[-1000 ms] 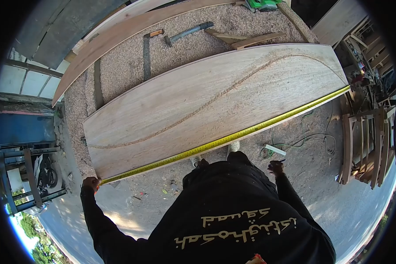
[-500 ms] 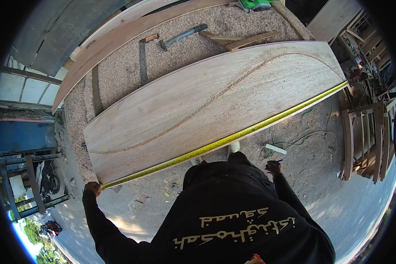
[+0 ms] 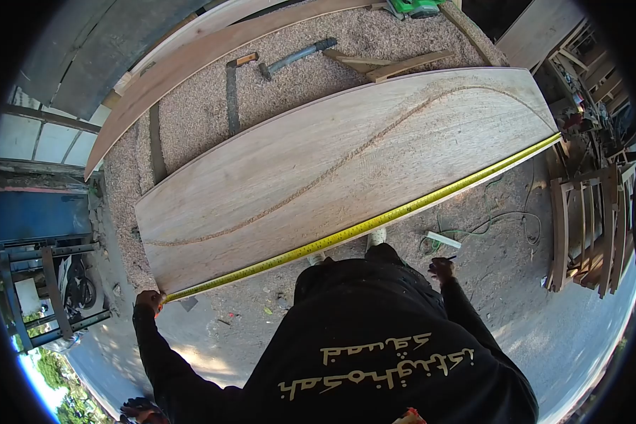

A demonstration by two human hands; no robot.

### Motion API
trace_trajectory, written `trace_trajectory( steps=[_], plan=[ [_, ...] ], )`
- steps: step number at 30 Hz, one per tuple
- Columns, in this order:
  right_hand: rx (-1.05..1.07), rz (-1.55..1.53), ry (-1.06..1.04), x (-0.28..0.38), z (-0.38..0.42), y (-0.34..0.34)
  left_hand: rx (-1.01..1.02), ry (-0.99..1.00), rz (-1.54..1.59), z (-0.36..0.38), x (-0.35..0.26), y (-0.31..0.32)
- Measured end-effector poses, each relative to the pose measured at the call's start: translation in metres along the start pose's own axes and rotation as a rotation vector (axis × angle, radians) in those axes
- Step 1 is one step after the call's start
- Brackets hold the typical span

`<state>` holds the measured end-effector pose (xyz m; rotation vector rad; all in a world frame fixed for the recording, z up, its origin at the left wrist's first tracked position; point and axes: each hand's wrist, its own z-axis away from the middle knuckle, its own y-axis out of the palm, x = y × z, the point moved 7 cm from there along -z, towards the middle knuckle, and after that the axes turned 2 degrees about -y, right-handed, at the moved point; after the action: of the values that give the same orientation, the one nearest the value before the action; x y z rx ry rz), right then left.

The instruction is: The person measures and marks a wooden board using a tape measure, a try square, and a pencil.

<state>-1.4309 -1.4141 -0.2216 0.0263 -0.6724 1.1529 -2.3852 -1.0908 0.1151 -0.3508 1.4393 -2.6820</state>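
A long wooden panel (image 3: 275, 162) lies before me, with a curved line of sawdust running across its face. A yellow tape measure (image 3: 374, 222) is stretched along the panel's near edge, from the left corner to the right end. At the near left corner, my left hand (image 3: 148, 301) is closed around the tape measure's end, where a bit of orange shows. My right hand (image 3: 442, 269) hangs beside my body, away from the panel, its fingers closed on a thin dark pen or pencil (image 3: 453, 257).
Shavings (image 3: 191, 106) cover the surface behind the panel, where a hammer (image 3: 297, 59), a square (image 3: 232, 92) and wood offcuts (image 3: 410, 66) lie. A green power tool (image 3: 413, 7) sits at the far edge. Wooden frames (image 3: 593, 226) stand right; a cord (image 3: 495, 222) crosses the ground.
A motorbike on the road at lower left has moved right and toward the bottom edge. My hands and the tape measure have hardly moved; the view has shifted slightly.
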Motion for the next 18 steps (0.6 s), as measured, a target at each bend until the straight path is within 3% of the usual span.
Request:
trace_trajectory(
  steps=[18],
  plan=[
    [0.034,-0.01,0.004,0.002,0.0057,0.005,-0.025,0.036,-0.011,0.0015,-0.0027,-0.0037]
  ],
)
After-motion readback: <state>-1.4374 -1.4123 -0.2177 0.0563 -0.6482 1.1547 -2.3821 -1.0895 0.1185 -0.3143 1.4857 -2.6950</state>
